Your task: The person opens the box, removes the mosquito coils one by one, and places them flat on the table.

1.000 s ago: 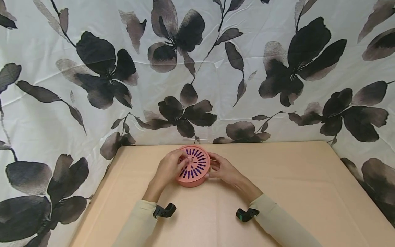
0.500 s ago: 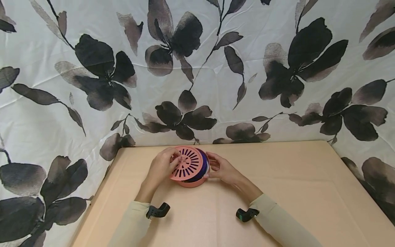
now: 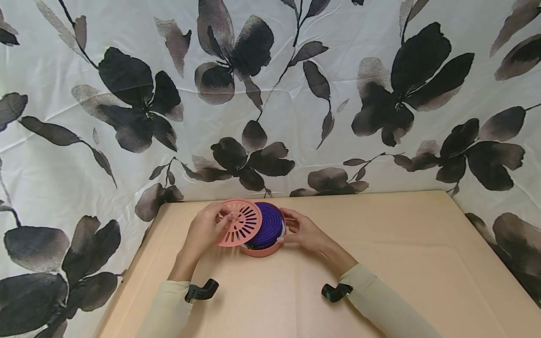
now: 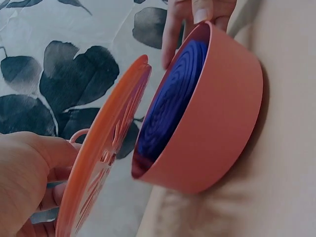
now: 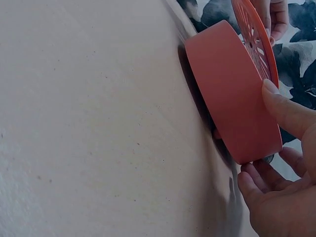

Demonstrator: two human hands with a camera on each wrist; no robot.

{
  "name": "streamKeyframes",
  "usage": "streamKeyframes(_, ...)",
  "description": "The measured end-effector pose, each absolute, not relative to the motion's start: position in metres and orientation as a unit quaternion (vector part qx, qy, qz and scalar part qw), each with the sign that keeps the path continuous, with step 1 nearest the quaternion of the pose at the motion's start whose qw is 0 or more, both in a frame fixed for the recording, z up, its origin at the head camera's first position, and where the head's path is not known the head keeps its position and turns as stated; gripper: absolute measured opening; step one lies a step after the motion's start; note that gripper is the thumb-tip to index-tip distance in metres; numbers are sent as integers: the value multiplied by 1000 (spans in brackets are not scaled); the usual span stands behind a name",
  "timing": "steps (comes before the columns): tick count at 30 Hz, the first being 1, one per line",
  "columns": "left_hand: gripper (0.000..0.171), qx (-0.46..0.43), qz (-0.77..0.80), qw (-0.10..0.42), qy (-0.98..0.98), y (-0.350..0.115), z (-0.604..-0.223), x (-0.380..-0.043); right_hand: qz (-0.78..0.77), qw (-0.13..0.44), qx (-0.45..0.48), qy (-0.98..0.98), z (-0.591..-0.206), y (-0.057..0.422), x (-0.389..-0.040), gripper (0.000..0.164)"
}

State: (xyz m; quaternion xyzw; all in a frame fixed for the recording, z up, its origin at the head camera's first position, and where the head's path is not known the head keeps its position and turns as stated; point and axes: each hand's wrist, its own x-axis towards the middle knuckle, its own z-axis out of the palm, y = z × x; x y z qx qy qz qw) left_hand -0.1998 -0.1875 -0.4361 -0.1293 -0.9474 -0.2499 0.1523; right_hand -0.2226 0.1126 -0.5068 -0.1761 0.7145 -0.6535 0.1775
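Observation:
My left hand pinches the small ring handle of a round coral-pink slotted lid. The lid is off its container, tilted, and covers part of the container's left side in the head view. The low round container, apparently a mosquito coil box, stands on the table and holds a blue-purple spiral coil. On the container's right side, my right hand grips the wall, with its thumb at the rim and fingers lower down, as the right wrist view shows. A gap separates lid and container in the left wrist view.
The light tan tabletop has its back edge just behind the container. Beyond it hangs a white cloth printed with dark flowers. A black wrist strap sits on the left forearm, another on the right.
The lid has come off the container and moved left with my left hand, uncovering the spiral coil. My right hand keeps its place at the container's side.

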Motion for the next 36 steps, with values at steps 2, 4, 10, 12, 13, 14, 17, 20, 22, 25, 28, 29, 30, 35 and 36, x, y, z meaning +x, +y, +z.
streamKeyframes(2,10,-125,-251,155,-947,-193,-436,-198,-654,180,-177,713,-507,113,-222,89)
streamKeyframes(4,10,-124,-254,160,-946,-199,-436,-197,-656,182,-179,710,-508,113,-221,89)
streamKeyframes(10,11,-125,-258,177,-942,-213,-437,-196,-664,182,-180,703,-509,115,-219,89)
streamKeyframes(12,11,-122,-261,182,-940,-218,-438,-196,-665,181,-181,702,-509,116,-218,89)
streamKeyframes(13,11,-121,-264,184,-939,-220,-439,-196,-665,181,-182,701,-509,116,-218,89)
streamKeyframes(14,11,-120,-267,186,-938,-222,-439,-195,-665,182,-183,701,-509,116,-218,89)
streamKeyframes(17,11,-116,-271,193,-936,-228,-441,-195,-665,182,-183,701,-509,117,-217,89)
streamKeyframes(20,11,-112,-270,201,-935,-234,-443,-194,-665,183,-181,701,-511,117,-217,89)
streamKeyframes(22,11,-107,-271,205,-934,-237,-444,-193,-666,183,-180,701,-512,117,-217,89)
streamKeyframes(25,11,-99,-272,213,-933,-242,-447,-192,-670,184,-179,697,-514,116,-217,89)
streamKeyframes(28,11,-92,-275,217,-932,-248,-451,-190,-671,185,-180,695,-514,116,-216,89)
streamKeyframes(29,10,-88,-274,218,-932,-250,-452,-190,-671,185,-180,695,-514,116,-215,88)
streamKeyframes(30,10,-85,-274,219,-933,-252,-453,-189,-672,186,-178,695,-514,116,-215,88)
streamKeyframes(35,9,-60,-271,220,-935,-261,-460,-185,-669,186,-178,698,-511,116,-212,88)
streamKeyframes(36,8,-55,-270,219,-936,-263,-461,-184,-669,186,-177,698,-511,115,-211,89)
